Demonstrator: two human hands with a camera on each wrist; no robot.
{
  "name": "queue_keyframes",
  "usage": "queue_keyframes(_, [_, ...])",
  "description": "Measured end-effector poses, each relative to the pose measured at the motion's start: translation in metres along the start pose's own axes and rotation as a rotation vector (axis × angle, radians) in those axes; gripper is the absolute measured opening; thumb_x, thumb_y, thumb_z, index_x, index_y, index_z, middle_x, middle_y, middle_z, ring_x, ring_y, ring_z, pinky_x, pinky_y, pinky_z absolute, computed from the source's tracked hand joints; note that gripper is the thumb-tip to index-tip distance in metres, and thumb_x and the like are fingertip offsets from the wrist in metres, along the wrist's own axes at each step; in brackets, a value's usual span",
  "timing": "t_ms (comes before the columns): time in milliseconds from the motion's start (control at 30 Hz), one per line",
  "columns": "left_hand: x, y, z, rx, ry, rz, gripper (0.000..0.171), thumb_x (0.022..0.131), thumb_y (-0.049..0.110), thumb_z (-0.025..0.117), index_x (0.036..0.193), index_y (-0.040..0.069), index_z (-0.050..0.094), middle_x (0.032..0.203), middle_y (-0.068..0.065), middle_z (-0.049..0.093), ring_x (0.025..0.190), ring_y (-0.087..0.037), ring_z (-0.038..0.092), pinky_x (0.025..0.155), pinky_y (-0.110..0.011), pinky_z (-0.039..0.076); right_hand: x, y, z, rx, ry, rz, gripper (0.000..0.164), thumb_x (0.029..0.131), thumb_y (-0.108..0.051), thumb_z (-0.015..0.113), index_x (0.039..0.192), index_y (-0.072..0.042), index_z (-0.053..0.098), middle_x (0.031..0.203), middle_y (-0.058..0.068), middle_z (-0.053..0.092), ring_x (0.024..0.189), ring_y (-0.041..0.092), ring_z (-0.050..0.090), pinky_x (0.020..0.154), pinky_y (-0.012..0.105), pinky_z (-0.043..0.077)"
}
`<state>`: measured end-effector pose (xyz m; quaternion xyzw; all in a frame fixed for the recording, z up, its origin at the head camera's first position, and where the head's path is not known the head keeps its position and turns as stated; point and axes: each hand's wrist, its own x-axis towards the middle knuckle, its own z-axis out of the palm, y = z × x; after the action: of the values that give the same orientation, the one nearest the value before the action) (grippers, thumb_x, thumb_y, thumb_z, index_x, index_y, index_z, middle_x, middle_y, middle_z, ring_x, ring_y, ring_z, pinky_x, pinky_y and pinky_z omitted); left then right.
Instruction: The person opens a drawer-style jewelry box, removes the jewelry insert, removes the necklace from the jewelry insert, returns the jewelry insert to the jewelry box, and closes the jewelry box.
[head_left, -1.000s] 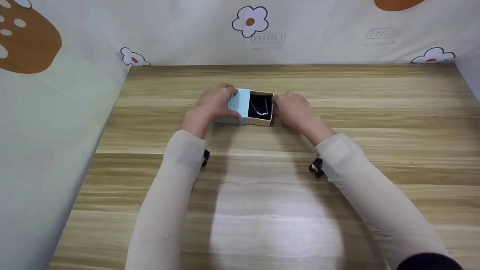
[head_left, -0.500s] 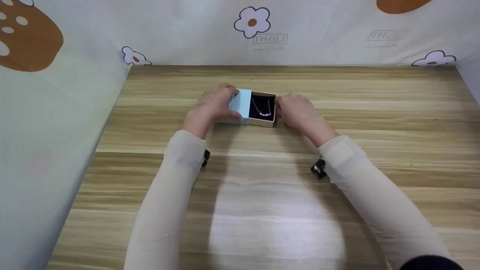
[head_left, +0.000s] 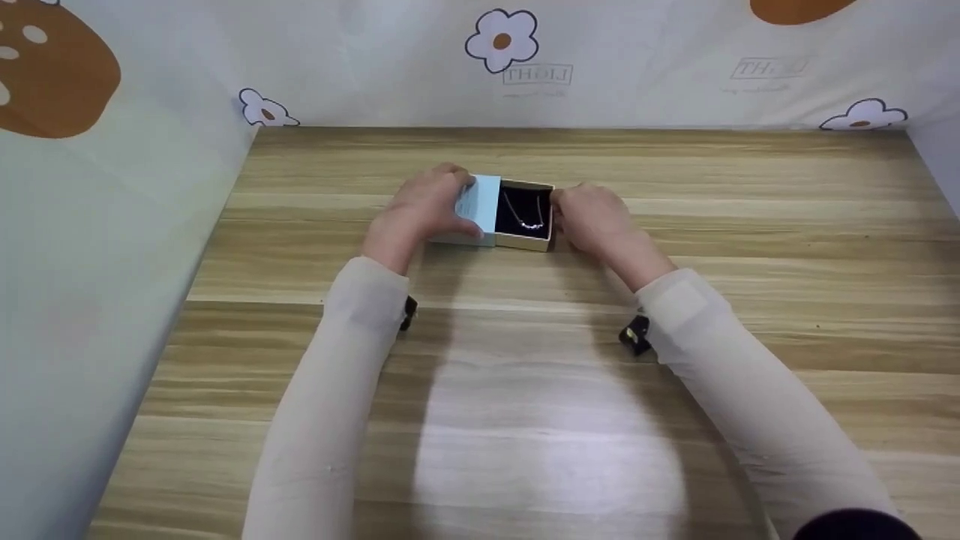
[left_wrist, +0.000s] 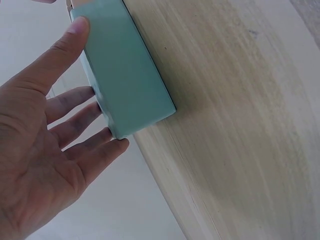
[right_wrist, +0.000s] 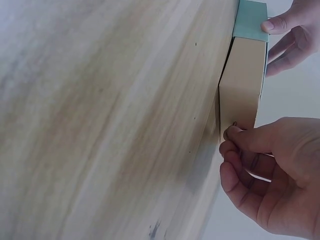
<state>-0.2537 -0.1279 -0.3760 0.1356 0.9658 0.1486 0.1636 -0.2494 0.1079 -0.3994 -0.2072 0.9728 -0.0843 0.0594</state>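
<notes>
A jewelry box lies on the wooden table with its light blue sleeve partly off its cream drawer. Black lining fills the exposed part of the drawer, and a silver necklace hangs across it in a curve. My left hand grips the sleeve, thumb on the near side and fingers along the far side. At the drawer's right end, my right hand pinches a small dark pull tab between thumb and index finger, its other fingers curled. Most of the tab is hidden by the fingertips.
The wood-grain table spreads around the box. A pale curtain with printed flowers borders its back and left sides. Dark wrist devices sit at both cuffs.
The drawer has slid slightly farther right out of the sleeve, showing more of the lining. My right hand moved right with it, while my left hand kept its hold on the sleeve.
</notes>
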Motion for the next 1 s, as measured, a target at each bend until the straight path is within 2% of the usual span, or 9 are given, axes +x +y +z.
queue_keyframes(300, [-0.0006,0.0,0.0,0.01,-0.008,0.002,0.085,0.08,0.039,0.082,0.149,0.006,0.044,0.158,-0.014,0.037,0.146,-0.033,0.036,0.121,-0.046,0.03,0.0014,0.0015,-0.0019,-0.018,-0.023,0.01,0.012,0.097,-0.014,0.06,0.094,-0.003,0.064,0.097,0.022,0.071,0.097,0.042,0.067,0.084,0.054,0.055])
queue_keyframes(567, [-0.0001,-0.0002,0.0006,0.029,0.004,0.029,0.085,0.08,0.039,0.082,0.148,0.004,0.045,0.157,-0.014,0.039,0.143,-0.033,0.04,0.119,-0.047,0.035,0.0,0.0017,0.0,-0.041,0.038,-0.015,0.014,0.095,-0.014,0.064,0.093,0.0,0.065,0.096,0.026,0.072,0.094,0.045,0.068,0.08,0.056,0.056])
queue_keyframes(867, [0.0007,-0.0006,0.0021,0.012,-0.005,0.015,0.086,0.08,0.04,0.083,0.148,0.005,0.044,0.157,-0.014,0.038,0.144,-0.033,0.039,0.12,-0.047,0.033,-0.0007,0.0038,-0.0017,-0.011,0.038,0.012,0.016,0.092,-0.01,0.057,0.091,0.003,0.067,0.095,0.026,0.071,0.091,0.044,0.068,0.08,0.056,0.055])
queue_keyframes(1000, [0.0009,-0.0006,0.0019,0.003,-0.001,0.01,0.086,0.08,0.039,0.083,0.148,0.005,0.045,0.157,-0.014,0.038,0.144,-0.033,0.038,0.12,-0.047,0.033,-0.0014,0.001,-0.0071,0.018,0.069,0.042,0.017,0.091,-0.011,0.056,0.098,0.001,0.067,0.099,0.022,0.071,0.091,0.042,0.068,0.078,0.055,0.056])
